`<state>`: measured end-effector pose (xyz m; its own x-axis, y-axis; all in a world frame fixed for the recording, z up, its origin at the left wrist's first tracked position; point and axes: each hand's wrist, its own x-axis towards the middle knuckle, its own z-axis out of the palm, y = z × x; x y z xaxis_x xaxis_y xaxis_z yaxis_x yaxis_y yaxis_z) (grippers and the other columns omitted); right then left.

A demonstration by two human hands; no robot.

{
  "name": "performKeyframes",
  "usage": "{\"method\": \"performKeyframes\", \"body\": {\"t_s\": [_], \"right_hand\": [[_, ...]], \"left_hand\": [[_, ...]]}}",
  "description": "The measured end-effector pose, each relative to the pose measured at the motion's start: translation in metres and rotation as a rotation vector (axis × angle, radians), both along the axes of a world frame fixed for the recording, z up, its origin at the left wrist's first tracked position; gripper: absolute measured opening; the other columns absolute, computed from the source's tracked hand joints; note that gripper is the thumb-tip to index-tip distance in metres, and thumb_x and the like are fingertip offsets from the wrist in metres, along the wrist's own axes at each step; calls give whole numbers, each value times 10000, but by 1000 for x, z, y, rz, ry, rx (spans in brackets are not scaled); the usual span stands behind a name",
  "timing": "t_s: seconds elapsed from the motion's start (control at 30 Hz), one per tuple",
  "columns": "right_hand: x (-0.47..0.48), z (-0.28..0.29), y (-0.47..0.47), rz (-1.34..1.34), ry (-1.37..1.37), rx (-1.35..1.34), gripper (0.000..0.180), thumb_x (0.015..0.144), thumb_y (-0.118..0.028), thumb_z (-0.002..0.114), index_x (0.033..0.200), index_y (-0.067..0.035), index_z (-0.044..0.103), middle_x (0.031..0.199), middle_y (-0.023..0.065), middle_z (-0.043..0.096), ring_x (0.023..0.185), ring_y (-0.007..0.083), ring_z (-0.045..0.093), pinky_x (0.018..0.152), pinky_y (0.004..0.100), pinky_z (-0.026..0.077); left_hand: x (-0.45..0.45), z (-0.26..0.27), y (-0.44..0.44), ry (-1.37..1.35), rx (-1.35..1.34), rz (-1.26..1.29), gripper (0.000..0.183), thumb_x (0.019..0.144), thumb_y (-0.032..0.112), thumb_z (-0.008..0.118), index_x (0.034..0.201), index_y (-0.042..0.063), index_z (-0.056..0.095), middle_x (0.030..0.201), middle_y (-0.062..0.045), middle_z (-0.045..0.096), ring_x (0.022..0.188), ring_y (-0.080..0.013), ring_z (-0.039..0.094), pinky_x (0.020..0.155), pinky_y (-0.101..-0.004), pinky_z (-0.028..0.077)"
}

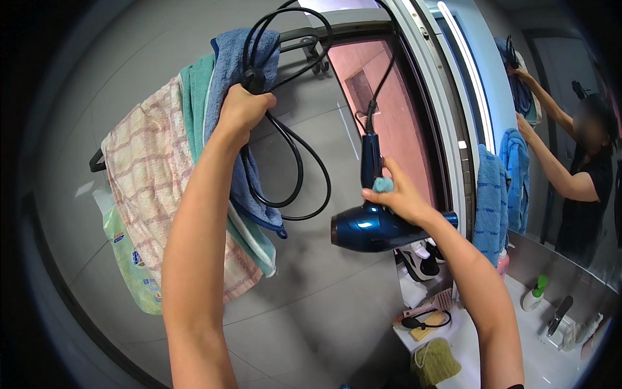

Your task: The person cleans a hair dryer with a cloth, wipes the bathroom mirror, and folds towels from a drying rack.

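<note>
My left hand [243, 111] is closed around the plug end of a coiled black power cord [324, 194], its loops hanging above and below the fist. Behind it hang a blue towel [224, 68], a green towel [197, 82] and a pink checked towel [146, 141]. A dark blue hair dryer [371, 228] is held by its handle in my right hand [401, 192], with the barrel below and the handle upward. The cord leaves the handle's top and runs up out of view. A small light-blue fuzzy thing [383, 184] shows at my right fingers.
A wall rack [301, 41] carries the towels; a green plastic package [131, 262] hangs below. At right are blue towels [491, 194], a mirror, a white sink counter [474, 340], a faucet [560, 315], a pump bottle [534, 294], a pink brush [440, 300] and an olive cloth pouch [436, 362].
</note>
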<state>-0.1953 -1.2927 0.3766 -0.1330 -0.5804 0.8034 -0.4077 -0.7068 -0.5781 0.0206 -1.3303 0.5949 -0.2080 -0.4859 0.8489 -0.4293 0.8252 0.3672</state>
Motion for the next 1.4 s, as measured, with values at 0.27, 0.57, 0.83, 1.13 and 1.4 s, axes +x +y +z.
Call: {"method": "performKeyframes", "body": {"t_s": [0.27,0.57,0.83,1.13,1.4], "right_hand": [[14,74,-25,-4,99,-15,568,706,-255,741,1083,44,438,952,159,551,894,218,536,799,325,422],[11,131,-26,-18,-15,-50,492,727,-220,736,1077,0,470,870,63,539,785,134,533,711,272,440],[15,134,-36,44,22,106,664,686,-233,755,1167,76,418,989,167,552,895,208,547,789,312,433],[10,93,-60,15,11,246,774,679,-274,751,1245,88,367,1117,225,523,1020,276,525,878,333,402],[12,90,-55,120,-123,5,681,697,-235,738,1207,66,402,1016,154,538,917,217,527,822,301,416]], "left_hand": [[17,7,8,17,86,57,179,623,94,656,679,-41,554,640,-52,505,572,-164,472,529,-332,388],[37,-1,9,-103,5,299,234,624,85,631,770,-93,586,702,-169,600,676,-265,605,643,-350,460],[36,-10,8,-168,92,206,134,622,62,636,676,-24,549,637,-25,489,580,-149,462,551,-312,392],[37,-22,10,-192,45,150,145,610,68,627,631,-34,527,583,-49,485,541,-156,482,531,-307,399],[30,-22,13,-122,37,181,130,633,65,646,668,-10,545,610,-29,498,548,-142,473,524,-299,389]]}}
